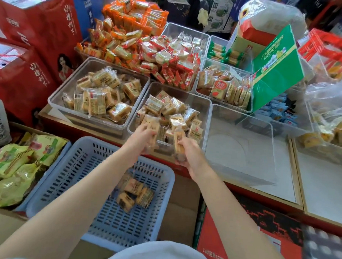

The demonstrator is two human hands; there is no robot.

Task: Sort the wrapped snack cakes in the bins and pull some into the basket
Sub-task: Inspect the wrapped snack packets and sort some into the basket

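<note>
Head view: both hands lift wrapped snack cakes at the near edge of a clear bin, above a blue basket.

At mid-frame the left hand [145, 136] has its fingers curled round a wrapped cake [150, 124], and the right hand [188, 152] grips another cake [178, 139]; both sit at the front wall of the middle clear bin [206, 115], which holds a loose heap of the same tan cakes. Left of it, a second clear bin [67, 87] is filled with similar cakes. Right of it stands an empty clear bin [241, 146]. Lower centre, the blue slotted basket [78, 163] holds a few wrapped cakes [134, 194] near its right side. Green snack bags [11, 170] lie at lower left, red cartons [37, 25] at upper left.
</note>
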